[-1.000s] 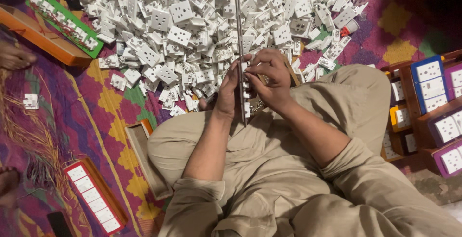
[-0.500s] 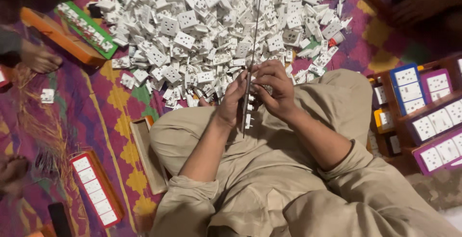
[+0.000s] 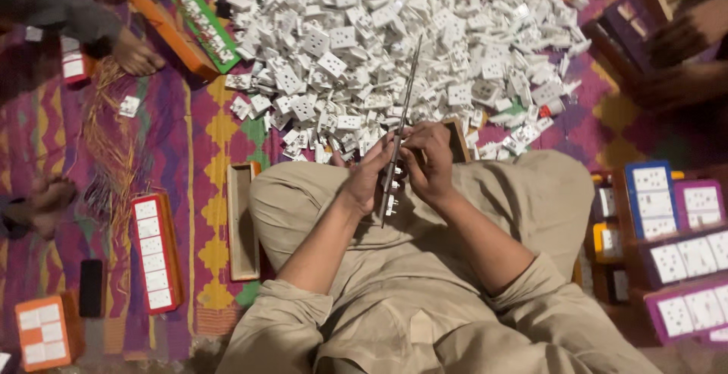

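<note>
Most of the work looks undone: a large heap of loose white sockets (image 3: 409, 48) covers the rug (image 3: 205, 154). Several filled boxes (image 3: 686, 256) sit right. Both hands, left hand (image 3: 369, 179) and right hand (image 3: 428, 163), pinch a thin rod (image 3: 400, 127) with few sockets threaded, over the lap.

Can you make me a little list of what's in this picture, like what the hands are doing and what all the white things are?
Left hand: holds a long thin metal rod from the left
Right hand: pinches the same rod from the right
On the rod: small white socket pieces threaded near its lower end
Big heap: white socket pieces on the patterned rug
Left of lap: empty wooden tray, red tray of sockets
Right side: coloured boxes of sockets
Other people: a hand at upper left
</note>
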Motion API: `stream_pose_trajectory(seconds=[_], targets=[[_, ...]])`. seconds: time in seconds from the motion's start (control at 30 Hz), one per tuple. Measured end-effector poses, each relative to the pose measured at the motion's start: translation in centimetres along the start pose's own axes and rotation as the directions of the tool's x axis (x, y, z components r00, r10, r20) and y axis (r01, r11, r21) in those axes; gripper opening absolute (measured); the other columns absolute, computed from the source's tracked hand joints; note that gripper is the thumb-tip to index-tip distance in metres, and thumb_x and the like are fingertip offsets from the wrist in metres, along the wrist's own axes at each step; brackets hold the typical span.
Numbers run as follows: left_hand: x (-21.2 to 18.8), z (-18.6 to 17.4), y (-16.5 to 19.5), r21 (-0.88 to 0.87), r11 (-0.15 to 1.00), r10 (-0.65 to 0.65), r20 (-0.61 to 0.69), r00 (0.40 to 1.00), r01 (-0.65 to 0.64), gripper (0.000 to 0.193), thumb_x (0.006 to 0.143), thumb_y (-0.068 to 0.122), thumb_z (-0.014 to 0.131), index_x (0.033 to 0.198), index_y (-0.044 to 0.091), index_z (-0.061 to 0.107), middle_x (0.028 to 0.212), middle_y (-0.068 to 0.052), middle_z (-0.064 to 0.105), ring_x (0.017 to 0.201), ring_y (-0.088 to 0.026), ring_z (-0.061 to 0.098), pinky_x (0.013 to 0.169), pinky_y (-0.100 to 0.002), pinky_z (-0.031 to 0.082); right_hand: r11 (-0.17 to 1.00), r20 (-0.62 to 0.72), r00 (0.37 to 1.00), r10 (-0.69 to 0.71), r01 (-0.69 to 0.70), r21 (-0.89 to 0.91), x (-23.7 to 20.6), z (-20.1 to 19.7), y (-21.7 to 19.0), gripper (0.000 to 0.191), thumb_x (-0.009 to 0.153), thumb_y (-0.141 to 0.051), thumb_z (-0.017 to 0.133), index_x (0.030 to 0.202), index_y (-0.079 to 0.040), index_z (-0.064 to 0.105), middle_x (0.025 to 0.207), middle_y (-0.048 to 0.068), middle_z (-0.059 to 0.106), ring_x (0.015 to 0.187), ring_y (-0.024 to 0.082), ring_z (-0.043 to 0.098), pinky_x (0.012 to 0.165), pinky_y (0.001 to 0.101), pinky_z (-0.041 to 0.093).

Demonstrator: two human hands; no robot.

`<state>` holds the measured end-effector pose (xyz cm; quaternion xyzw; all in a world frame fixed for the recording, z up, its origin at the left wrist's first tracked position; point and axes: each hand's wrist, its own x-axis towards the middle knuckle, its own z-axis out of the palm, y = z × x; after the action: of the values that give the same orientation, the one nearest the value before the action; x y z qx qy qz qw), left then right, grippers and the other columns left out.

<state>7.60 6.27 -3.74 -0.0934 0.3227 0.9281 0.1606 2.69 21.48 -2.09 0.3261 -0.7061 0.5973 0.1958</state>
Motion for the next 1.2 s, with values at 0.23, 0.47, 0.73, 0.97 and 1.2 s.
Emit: stream_pose_trajectory(seconds=[0.23, 0.47, 0.73, 0.97, 1.2], targets=[[1.2, -0.8, -0.7, -0.021, 0.998, -0.059, -0.149, 0.987, 0.056, 0.041, 0.102, 0.030, 0.057, 0.139, 0.013, 0.053, 0.122, 0.001, 0.068, 0.104, -0.010, 0.070, 0.083, -0.026, 0.061, 0.980, -0.006, 0.981, 0.195, -0.195, -0.042, -1.8, 2.3, 3.3, 0.004, 0.107, -0.008, 0.057, 0.107, -0.005, 0.055, 0.103, 0.013, 0.059, 0.094, 0.030, 0.058, 0.085, 0.0396, 0.046], [1.6, -1.7, 1.9, 0.064, 0.997, -0.031, 0.005, 1.000, 0.030, 0.045, 0.110, 0.044, 0.052, 0.140, 0.010, 0.056, 0.106, -0.002, 0.068, 0.084, -0.011, 0.067, 0.061, -0.027, 0.057, 0.933, 0.034, 0.974, -0.226, 0.226, -0.281, -0.5, 2.6, 1.2, 0.016, 0.103, -0.009, 0.059, 0.118, -0.004, 0.057, 0.120, 0.017, 0.061, 0.116, 0.039, 0.055, 0.100, 0.0495, 0.045], [0.7, -2.1, 4.1, -0.012, 0.992, -0.125, 0.065, 0.990, 0.127, 0.046, 0.109, 0.050, 0.051, 0.148, 0.025, 0.058, 0.096, 0.000, 0.065, 0.077, -0.012, 0.064, 0.055, -0.025, 0.052, 0.927, 0.068, 0.987, -0.145, 0.159, -0.339, 0.1, 3.4, 1.2, 0.041, 0.095, -0.016, 0.074, 0.132, -0.006, 0.060, 0.140, 0.023, 0.050, 0.138, 0.046, 0.043, 0.104, 0.0508, 0.042], [-0.2, -0.9, 5.0, -0.004, 0.993, -0.117, 0.032, 0.993, 0.117, 0.044, 0.109, 0.047, 0.050, 0.145, 0.024, 0.060, 0.108, 0.002, 0.069, 0.089, -0.012, 0.064, 0.061, -0.029, 0.052, 0.851, 0.188, 0.970, -0.155, 0.228, -0.472, 0.2, 4.2, -0.6, 0.044, 0.080, -0.011, 0.076, 0.123, -0.010, 0.064, 0.134, 0.017, 0.057, 0.136, 0.042, 0.046, 0.110, 0.0581, 0.037], [0.0, -1.2, 4.5, -0.023, 0.987, -0.155, 0.143, 0.977, 0.160, 0.047, 0.113, 0.054, 0.048, 0.141, 0.017, 0.057, 0.106, 0.000, 0.067, 0.083, -0.014, 0.062, 0.062, -0.028, 0.051, 0.858, 0.169, 0.975, -0.143, 0.207, -0.469, 0.5, 4.1, -1.2, 0.048, 0.080, -0.012, 0.074, 0.127, -0.013, 0.063, 0.135, 0.018, 0.057, 0.134, 0.043, 0.049, 0.110, 0.0561, 0.039]])
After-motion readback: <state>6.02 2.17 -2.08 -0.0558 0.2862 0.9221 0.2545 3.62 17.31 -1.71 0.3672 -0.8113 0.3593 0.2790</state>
